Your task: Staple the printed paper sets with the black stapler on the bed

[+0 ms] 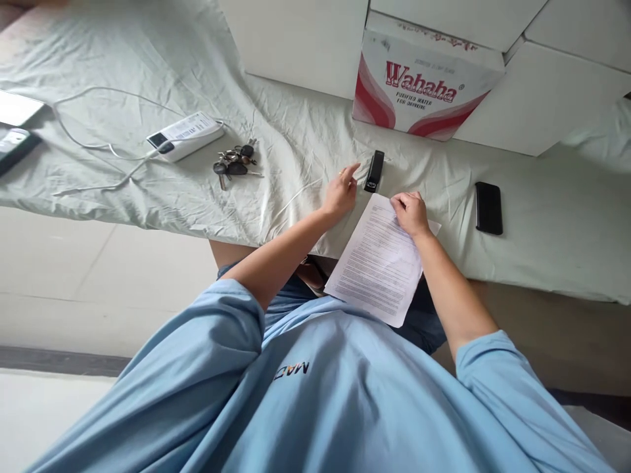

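Printed sheets of white paper [377, 263] lean from the cloth-covered table's edge down over my lap. My right hand [411, 211] pinches them at the top right, thumb and fingers closed on the paper. A small black stapler [374, 171] lies on the cloth just beyond the top edge of the paper. Close to the left of it is my left hand [341, 190], holding nothing, its index finger stretched toward the stapler but apart from it.
A bunch of keys [236, 163] and a white power bank [186, 136] with a white cable [131, 172] lie to the left. On the right rests a black phone [488, 207]. A Wahaha water carton [424, 85] and white boxes [300, 46] line the back of the table.
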A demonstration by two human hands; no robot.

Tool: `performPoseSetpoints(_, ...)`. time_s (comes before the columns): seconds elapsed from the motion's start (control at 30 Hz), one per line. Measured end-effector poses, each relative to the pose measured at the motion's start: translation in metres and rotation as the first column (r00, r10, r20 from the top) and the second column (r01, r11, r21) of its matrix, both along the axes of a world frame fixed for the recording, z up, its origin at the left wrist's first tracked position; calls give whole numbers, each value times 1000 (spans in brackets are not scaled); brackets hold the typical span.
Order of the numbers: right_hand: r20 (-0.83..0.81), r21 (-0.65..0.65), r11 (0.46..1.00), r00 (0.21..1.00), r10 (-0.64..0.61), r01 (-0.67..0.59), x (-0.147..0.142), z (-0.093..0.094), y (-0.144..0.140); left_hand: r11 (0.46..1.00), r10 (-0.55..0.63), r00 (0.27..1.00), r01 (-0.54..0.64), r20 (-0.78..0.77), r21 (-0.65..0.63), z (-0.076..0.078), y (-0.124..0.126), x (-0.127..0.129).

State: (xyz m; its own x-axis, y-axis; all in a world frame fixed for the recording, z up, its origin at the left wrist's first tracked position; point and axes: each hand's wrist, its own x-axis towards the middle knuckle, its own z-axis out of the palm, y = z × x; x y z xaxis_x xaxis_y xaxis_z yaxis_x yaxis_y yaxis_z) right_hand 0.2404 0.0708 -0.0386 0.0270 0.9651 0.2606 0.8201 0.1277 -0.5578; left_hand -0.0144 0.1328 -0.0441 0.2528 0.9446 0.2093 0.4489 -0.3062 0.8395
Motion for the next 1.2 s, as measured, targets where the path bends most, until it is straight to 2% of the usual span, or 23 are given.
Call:
performPoseSetpoints(0.07,-19,45,999,1000,21,-20,0,4,-9,996,50,998,-45,50,-83,6,-13,-5)
performPoseSetpoints(0.1,-25,67,997,999,34,-32,0,6,-12,990,39,995,-26,94,-138,10,-21,-8)
performPoseSetpoints(0.2,-21,111,992,998,64,-62,-5,15,-12,952,-95,978,143,186,-270,22,-48,-17)
performPoseSetpoints(0.27,-13,136,987,996,84,-81,-9,20,-8,944,-174,972,211,159,-255,28,-59,-20)
performPoseSetpoints(0.33,-5,151,984,995,101,-99,-12,22,-4,949,-205,972,227,115,-220,32,-65,-21)
performPoseSetpoints(0.47,2,138,986,995,95,-95,-9,16,-3,956,-192,979,203,72,-210,36,-65,-19)
performPoseSetpoints(0.57,-7,172,984,999,45,-43,7,3,-13,966,-157,986,167,63,-200,37,-66,-19)
performPoseSetpoints(0.67,-78,268,958,993,-88,106,31,-11,-30,976,-112,989,129,99,-177,35,-67,-19)
performPoseSetpoints(0.73,-193,305,923,964,-181,234,45,-18,-43,980,-75,987,99,143,-170,31,-66,-20)
performPoseSetpoints(0.8,-339,275,902,911,-234,334,54,-22,-52,983,-22,980,58,199,-175,25,-64,-19)
performPoseSetpoints(0.87,-478,210,902,845,-241,377,56,-24,-57,980,36,961,20,274,-199,18,-60,-18)
performPoseSetpoints(0.97,-606,122,945,777,-170,302,53,-24,-59,973,104,917,-14,386,-230,9,-55,-16)
performPoseSetpoints(1.07,-640,66,977,760,-114,202,51,-24,-59,976,133,890,-42,436,-212,3,-52,-16)
performPoseSetpoints(1.2,-642,74,978,760,-102,195,55,-27,-58,986,70,877,12,476,-167,1,-51,-19)
